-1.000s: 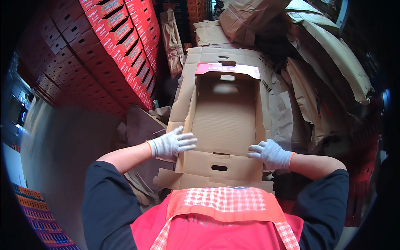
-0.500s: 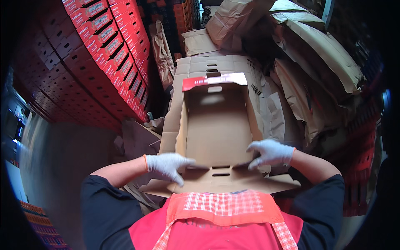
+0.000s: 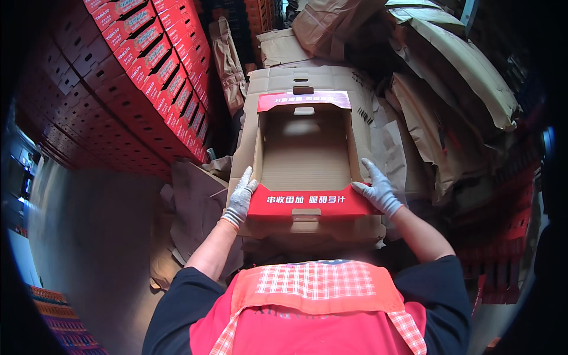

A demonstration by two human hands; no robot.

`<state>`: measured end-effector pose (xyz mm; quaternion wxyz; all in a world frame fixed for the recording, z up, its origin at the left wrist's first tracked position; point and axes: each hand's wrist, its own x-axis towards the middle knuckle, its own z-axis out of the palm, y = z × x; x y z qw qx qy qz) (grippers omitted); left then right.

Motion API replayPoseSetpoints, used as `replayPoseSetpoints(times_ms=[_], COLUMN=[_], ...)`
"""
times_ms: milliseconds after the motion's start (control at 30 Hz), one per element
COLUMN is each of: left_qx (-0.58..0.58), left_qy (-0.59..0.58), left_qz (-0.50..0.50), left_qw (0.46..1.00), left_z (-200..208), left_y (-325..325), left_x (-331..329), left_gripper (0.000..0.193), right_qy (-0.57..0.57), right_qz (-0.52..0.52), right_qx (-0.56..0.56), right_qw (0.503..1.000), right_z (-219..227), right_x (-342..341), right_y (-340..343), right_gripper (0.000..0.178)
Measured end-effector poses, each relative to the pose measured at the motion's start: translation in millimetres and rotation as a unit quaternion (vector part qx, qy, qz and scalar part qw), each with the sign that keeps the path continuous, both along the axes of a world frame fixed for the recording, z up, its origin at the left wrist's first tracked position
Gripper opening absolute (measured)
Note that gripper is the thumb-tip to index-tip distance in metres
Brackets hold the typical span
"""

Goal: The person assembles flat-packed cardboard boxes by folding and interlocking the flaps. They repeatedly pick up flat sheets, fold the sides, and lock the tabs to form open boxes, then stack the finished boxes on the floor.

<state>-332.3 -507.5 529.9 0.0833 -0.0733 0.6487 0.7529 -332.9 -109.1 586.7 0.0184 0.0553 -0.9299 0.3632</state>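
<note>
An open cardboard box (image 3: 305, 160) lies in front of me, plain brown inside, with red printed end walls. Its near end wall is folded up and its red face shows. My left hand (image 3: 240, 198), in a pale glove, grips the near left corner with the thumb over the red edge. At the near right corner my right hand (image 3: 378, 188), gloved too, holds the side with the fingers stretched along it. Beneath the box is a pile of flat brown cardboard sheets (image 3: 275, 81).
Tall stacks of red printed boxes (image 3: 155, 65) rise at the left. Brown paper-wrapped bundles (image 3: 452, 62) lean along the right side, and another wrapped bundle (image 3: 331, 26) lies at the back. Grey floor (image 3: 97, 236) shows at the left, and crumpled brown paper (image 3: 198, 207) lies beside the pile.
The near flap, lying flat toward me before, now stands up as a red end wall. Both hands have moved from the inner folds out to the near corners.
</note>
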Motion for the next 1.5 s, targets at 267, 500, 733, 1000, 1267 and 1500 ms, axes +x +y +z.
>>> replayPoseSetpoints(times_ms=[267,500,733,1000,1267,1500], left_qx=[0.281,0.509,0.132,-0.525,-0.558,-0.545], left_qy=[-0.024,-0.172,-0.043,0.562,0.474,0.479], left_qz=[0.146,0.037,-0.399,-0.034,-0.107,-0.13], left_qw=[0.948,0.842,0.907,0.638,0.673,0.676], left_z=[-15,-3,-20,226,237,235], left_y=[44,133,155,106,112,115], left_x=[15,48,74,68,-1,-2], left_gripper=[0.082,0.031,0.024,0.104,0.098,0.09], right_qy=[-0.235,-0.062,0.172,0.31,0.287,0.313], right_qz=[-0.103,0.065,0.325,0.061,0.143,0.273], right_qx=[-0.508,-0.19,0.191,-0.016,0.134,0.355], right_qw=[0.822,0.978,0.91,0.949,0.938,0.838], right_z=[8,235,230,198,228,234], right_x=[-36,-13,17,-31,-14,-38], right_y=[21,-32,-121,-116,-67,-74], right_gripper=[0.057,0.067,0.059,0.039,0.02,0.03])
